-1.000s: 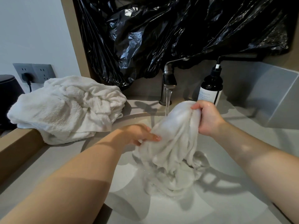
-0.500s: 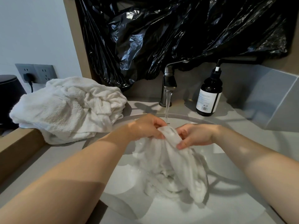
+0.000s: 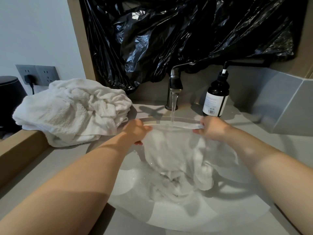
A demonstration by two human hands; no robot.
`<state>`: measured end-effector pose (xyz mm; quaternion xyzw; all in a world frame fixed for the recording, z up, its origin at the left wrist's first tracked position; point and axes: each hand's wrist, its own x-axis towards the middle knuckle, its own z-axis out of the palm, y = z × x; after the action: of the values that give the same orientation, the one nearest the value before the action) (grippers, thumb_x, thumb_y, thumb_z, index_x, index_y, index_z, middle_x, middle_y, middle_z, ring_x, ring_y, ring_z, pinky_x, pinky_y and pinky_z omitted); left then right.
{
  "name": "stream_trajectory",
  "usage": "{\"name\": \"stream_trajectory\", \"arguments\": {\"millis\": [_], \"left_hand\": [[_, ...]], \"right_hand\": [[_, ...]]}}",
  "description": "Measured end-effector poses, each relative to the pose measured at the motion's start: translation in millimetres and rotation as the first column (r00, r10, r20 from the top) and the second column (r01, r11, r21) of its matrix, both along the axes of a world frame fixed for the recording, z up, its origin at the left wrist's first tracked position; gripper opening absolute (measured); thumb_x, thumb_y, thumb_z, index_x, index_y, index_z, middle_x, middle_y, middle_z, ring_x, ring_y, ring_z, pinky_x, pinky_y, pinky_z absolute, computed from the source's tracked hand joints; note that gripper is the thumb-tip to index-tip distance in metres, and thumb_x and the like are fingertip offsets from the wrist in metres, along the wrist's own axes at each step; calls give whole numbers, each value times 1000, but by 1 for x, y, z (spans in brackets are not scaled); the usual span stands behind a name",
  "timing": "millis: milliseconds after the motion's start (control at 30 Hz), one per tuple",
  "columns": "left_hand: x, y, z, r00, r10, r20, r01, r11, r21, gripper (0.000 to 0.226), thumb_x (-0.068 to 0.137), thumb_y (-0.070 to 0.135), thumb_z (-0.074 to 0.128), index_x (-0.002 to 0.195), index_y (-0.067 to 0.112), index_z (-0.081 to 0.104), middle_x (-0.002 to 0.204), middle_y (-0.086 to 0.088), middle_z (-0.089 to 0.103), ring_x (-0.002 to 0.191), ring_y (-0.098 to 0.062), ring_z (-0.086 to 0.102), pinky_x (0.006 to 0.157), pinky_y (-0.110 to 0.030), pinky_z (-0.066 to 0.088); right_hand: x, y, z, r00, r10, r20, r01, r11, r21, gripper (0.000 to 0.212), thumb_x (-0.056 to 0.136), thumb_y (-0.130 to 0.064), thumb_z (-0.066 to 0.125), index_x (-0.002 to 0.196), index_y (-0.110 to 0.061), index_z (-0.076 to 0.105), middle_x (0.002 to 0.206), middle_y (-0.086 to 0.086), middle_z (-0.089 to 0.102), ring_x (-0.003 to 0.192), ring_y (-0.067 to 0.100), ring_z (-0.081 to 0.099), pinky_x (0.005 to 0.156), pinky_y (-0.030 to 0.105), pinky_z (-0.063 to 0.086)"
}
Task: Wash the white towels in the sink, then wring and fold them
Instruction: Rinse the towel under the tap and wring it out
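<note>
Grey countertop (image 3: 71, 155) is seen in the head view around a round white sink (image 3: 128, 182), with crumpled black plastic sheeting (image 3: 169, 34) hung across the wall behind it. Water is being run from the metal tap (image 3: 175, 85), and a dark pump bottle (image 3: 216, 97) is stood just to its right. A pile of dry white towels (image 3: 72, 111) is heaped on the counter to the left, below a wall socket (image 3: 37, 74). One wet towel (image 3: 171, 150) is held over the basin. Its upper hem is stretched taut under the stream, and the rest is left hanging in folds down to the sink floor. One end of the hem is gripped by the left hand (image 3: 135, 131) with curled fingers, and the other end is pinched by the right hand (image 3: 211, 128). The soaked terry can be expected to be soft, limp and heavy with water, sagging wherever it is not supported. The hem and corners are judged the firmest places to be gripped. For wringing, the cloth would best be gathered lengthwise and held at both ends.
</note>
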<state>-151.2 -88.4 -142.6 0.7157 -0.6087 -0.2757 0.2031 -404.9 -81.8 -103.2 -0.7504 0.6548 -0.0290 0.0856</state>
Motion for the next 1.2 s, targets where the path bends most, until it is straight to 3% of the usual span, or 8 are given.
{"name": "stream_trajectory", "arguments": {"millis": [133, 333, 567, 700, 767, 867, 1000, 1200], "left_hand": [[1, 5, 5, 995, 22, -99, -37, 988, -152, 27, 97, 32, 57, 89, 8, 64, 61, -7, 56, 47, -18, 53, 51, -25, 44], [-33, 26, 24, 855, -385, -348, 333, 921, -202, 10, 89, 3, 64, 85, 9, 71, 79, -4, 67, 64, -10, 62, 62, -21, 54], [-47, 33, 28, 875, -342, -343, 250, 925, -286, 19, 83, -1, 69, 72, 14, 67, 62, -3, 61, 48, -9, 57, 46, -20, 46], [-41, 27, 32, 899, -207, -386, 79, 944, -320, 14, 85, 0, 62, 74, 9, 64, 63, -5, 55, 49, -15, 50, 40, -18, 40], [-32, 20, 30, 933, -96, -347, -25, 944, -328, 18, 86, 6, 64, 69, 12, 64, 60, -2, 53, 49, -15, 47, 40, -18, 38], [-18, 11, 20, 960, -1, -279, -99, 934, -344, 33, 86, 8, 60, 55, 16, 53, 54, 0, 43, 56, -20, 42, 48, -23, 32], [-15, 10, 13, 996, 41, -77, -68, 917, -394, 29, 90, 14, 46, 65, 19, 58, 70, 3, 50, 69, -20, 47, 55, -24, 34], [-5, 10, 17, 965, 193, -177, -249, 886, -390, 15, 96, 25, 46, 88, 22, 59, 84, -3, 59, 88, -29, 58, 79, -38, 50]], "right_hand": [[-1, 2, 6, 977, -5, -215, 32, 992, 123, 37, 93, -41, 56, 98, -5, 63, 93, 9, 63, 83, 26, 59, 63, 27, 46], [13, 12, -5, 792, -21, 610, -176, 949, 261, 62, 83, -2, 64, 137, -26, 46, 80, 7, 59, 53, 14, 46, 45, 24, 33], [12, 18, -7, 892, 4, 452, -265, 815, 516, 24, 84, -3, 69, 98, -23, 64, 93, -1, 64, 69, 11, 65, 57, 25, 54], [-2, 15, -22, 942, 162, -293, -33, 915, 401, 34, 77, -11, 67, 111, -16, 59, 107, 1, 61, 80, 20, 62, 66, 28, 51], [-13, 14, -27, 917, 118, -380, 45, 919, 392, 26, 78, -9, 66, 104, -7, 63, 89, 6, 63, 70, 21, 57, 63, 27, 45], [-31, 3, -31, 950, -271, 154, 168, 861, 480, 20, 91, -16, 62, 105, -2, 63, 79, 9, 55, 59, 17, 48, 58, 26, 44], [-31, 2, -29, 606, -473, 640, 164, 861, 481, 23, 97, -30, 57, 89, -8, 58, 78, 8, 62, 65, 21, 57, 67, 31, 49], [-48, 11, -19, 963, -166, 214, -7, 776, 631, 44, 70, -31, 85, 93, 1, 67, 79, 12, 68, 71, 23, 64, 63, 30, 51]]}}
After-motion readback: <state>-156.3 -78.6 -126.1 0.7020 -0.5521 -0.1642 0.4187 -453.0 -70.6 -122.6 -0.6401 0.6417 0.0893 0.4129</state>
